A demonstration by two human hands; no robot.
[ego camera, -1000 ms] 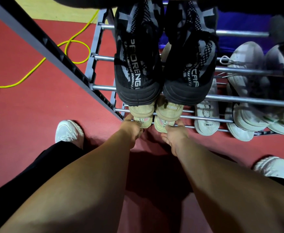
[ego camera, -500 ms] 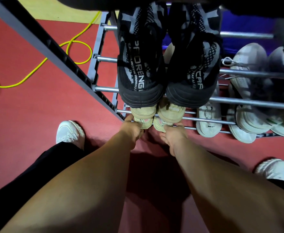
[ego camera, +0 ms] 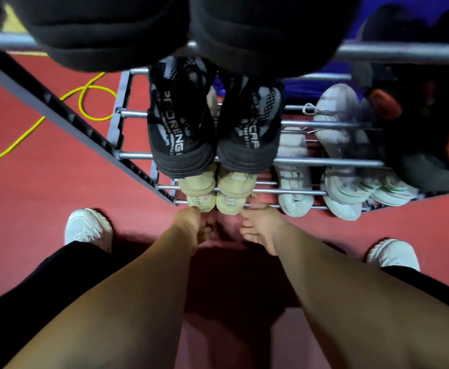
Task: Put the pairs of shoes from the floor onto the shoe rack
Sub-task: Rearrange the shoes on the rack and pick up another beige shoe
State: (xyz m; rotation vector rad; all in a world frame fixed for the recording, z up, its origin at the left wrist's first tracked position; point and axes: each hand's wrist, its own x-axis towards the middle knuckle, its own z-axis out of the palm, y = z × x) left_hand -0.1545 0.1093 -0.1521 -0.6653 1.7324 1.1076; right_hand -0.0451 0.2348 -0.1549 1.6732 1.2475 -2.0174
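Note:
A pale beige pair of shoes (ego camera: 215, 203) sits on the lowest tier of the grey metal shoe rack (ego camera: 324, 163), heels toward me. My left hand (ego camera: 191, 227) hangs just in front of the left heel with loosely curled fingers that hold nothing. My right hand (ego camera: 260, 227) is just in front of the right heel, fingers relaxed and empty. Whether the fingertips still touch the heels is unclear. A second beige pair (ego camera: 218, 182) lies one tier up. Above that stands a black knit pair (ego camera: 212, 134).
Another dark pair (ego camera: 164, 30) fills the top rail, close to the camera. White sneakers (ego camera: 340, 155) and dark shoes (ego camera: 417, 145) occupy the rack's right side. A yellow cable (ego camera: 85, 102) lies on the red floor at left. My own white shoes (ego camera: 87, 227) stand either side.
Both hands have drawn back a little from the heels of the lowest beige pair. The view has shifted, bringing the top rail and its dark shoes into sight.

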